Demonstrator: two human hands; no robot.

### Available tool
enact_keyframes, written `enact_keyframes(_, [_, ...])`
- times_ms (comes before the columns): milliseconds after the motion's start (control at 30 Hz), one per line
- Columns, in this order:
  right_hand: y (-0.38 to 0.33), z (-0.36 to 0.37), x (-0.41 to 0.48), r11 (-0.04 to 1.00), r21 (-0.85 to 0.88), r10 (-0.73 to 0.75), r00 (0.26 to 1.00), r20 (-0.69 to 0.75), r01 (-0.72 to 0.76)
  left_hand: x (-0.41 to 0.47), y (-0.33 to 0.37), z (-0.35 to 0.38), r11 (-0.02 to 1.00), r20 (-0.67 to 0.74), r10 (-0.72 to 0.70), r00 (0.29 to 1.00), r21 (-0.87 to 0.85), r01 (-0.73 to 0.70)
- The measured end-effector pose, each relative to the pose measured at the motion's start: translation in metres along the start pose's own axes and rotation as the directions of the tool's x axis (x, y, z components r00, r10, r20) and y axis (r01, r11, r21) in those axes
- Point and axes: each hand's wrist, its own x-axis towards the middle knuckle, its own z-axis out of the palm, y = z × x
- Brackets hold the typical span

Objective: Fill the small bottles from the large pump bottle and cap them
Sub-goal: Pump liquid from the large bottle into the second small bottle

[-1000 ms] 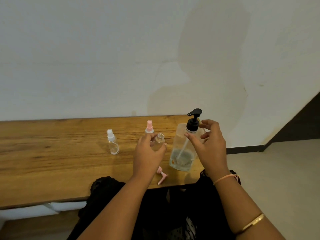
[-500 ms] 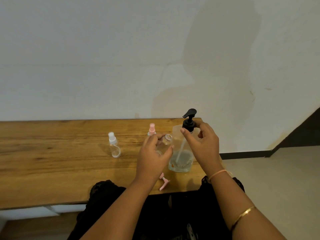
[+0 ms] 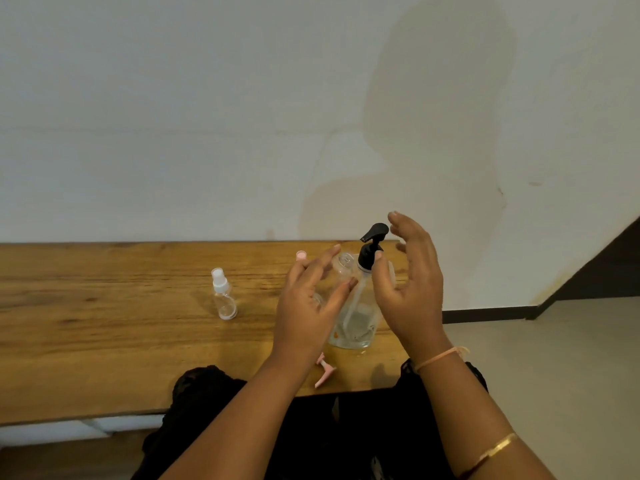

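Observation:
My left hand [image 3: 308,306] holds a small clear uncapped bottle [image 3: 343,266], tilted with its mouth just below the nozzle of the black pump head [image 3: 370,244]. The large clear pump bottle [image 3: 356,317] stands on the wooden table [image 3: 104,334] with a little liquid at its bottom. My right hand [image 3: 408,285] is beside the pump, fingers spread, thumb against the pump collar. A pink spray cap [image 3: 325,372] lies near the table's front edge. A capped small bottle with a white sprayer [image 3: 223,297] stands to the left. A pink-capped bottle [image 3: 301,255] is mostly hidden behind my left hand.
The table ends just right of the pump bottle, with pale floor [image 3: 554,375] beyond it. A white wall [image 3: 207,116] rises right behind the table. My dark clothing [image 3: 346,427] shows below the front edge.
My left hand lifted the small open bottle up and right, to the pump nozzle. My right hand opened and rose, its fingers now spread beside and above the pump head.

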Motion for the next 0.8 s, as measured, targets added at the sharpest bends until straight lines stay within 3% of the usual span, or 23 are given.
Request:
enact_keyframes(233, [0.002,0.006,0.008,0.978,-0.135,-0.162,0.987,-0.018,0.158,0.004,0.005,0.002,0.998,-0.041,0.058,0.997,-0.006,-0.058])
enact_keyframes(600, [0.002,0.013,0.006,0.968,-0.165,-0.207,0.974,-0.088,0.19,0.01,0.01,0.003,0.995,-0.112,0.088,0.99,-0.036,-0.093])
enact_keyframes(800, [0.005,0.015,0.001,0.955,-0.236,-0.199,0.978,-0.057,0.181,0.011,0.008,0.001,0.992,-0.128,0.118,0.985,0.047,-0.113])
